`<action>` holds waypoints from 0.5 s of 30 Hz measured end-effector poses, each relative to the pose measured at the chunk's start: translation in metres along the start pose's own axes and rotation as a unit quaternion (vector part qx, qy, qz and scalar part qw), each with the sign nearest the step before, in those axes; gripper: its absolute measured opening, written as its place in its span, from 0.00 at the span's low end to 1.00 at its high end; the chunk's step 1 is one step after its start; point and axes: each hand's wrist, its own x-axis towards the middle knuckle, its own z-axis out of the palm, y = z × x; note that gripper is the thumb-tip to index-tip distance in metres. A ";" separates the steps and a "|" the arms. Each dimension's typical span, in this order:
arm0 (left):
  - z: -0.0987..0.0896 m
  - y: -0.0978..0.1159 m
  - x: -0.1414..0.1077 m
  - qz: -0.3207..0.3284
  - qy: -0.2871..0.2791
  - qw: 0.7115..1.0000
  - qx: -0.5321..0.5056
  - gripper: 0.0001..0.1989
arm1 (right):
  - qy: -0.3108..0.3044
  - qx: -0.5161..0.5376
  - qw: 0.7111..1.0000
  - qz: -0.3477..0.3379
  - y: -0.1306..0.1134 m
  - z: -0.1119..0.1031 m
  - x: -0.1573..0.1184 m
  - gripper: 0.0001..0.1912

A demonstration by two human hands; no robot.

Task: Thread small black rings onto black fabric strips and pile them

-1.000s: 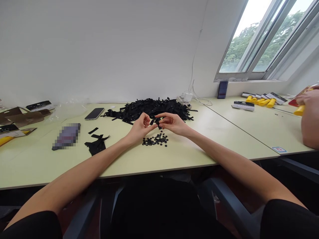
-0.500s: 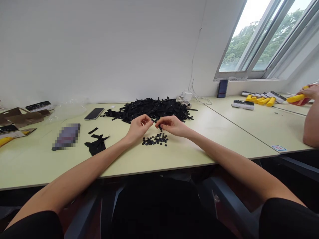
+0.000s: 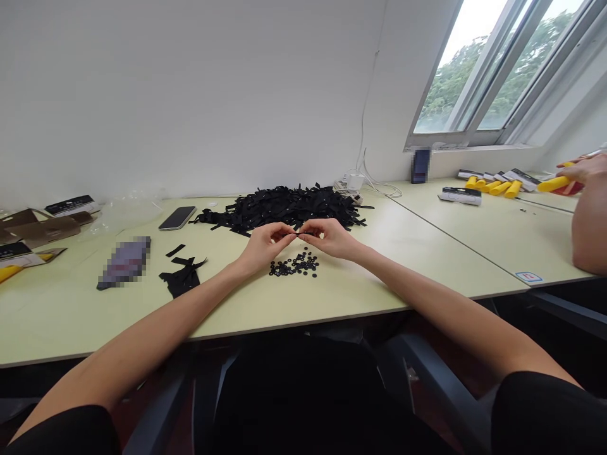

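Observation:
My left hand and my right hand meet at the fingertips over the table. Both are pinched on a small black strip, of which only a sliver shows between the fingers. Just below them lies a scatter of small black rings, like washers. Behind the hands rises a large heap of black fabric strips. A smaller bunch of black strips lies left of my left forearm, with one loose strip above it.
A phone lies at the back left, near a clear plastic bag and opened cardboard packaging. White cables and a plug sit behind the heap. At the right, another person's hand holds a yellow-handled tool, near several yellow handles.
My fingertips have come together, and the strip that showed below them is now mostly hidden between them. The view has shifted slightly.

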 end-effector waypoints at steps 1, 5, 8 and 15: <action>0.000 -0.001 0.000 -0.005 -0.002 1.000 0.012 0.16 | 0.004 -0.003 1.000 -0.001 0.002 -0.001 0.001 0.15; 0.000 -0.007 -0.001 0.010 -0.082 0.995 0.059 0.16 | 0.017 -0.035 0.999 0.012 0.017 -0.011 0.004 0.11; 0.001 -0.009 -0.003 0.058 -0.166 0.981 0.087 0.16 | -0.063 -0.093 0.991 0.075 0.030 -0.023 0.005 0.09; -0.001 -0.008 -0.001 0.058 -0.180 0.977 0.097 0.12 | -0.145 -0.135 0.973 0.116 0.028 -0.029 0.002 0.07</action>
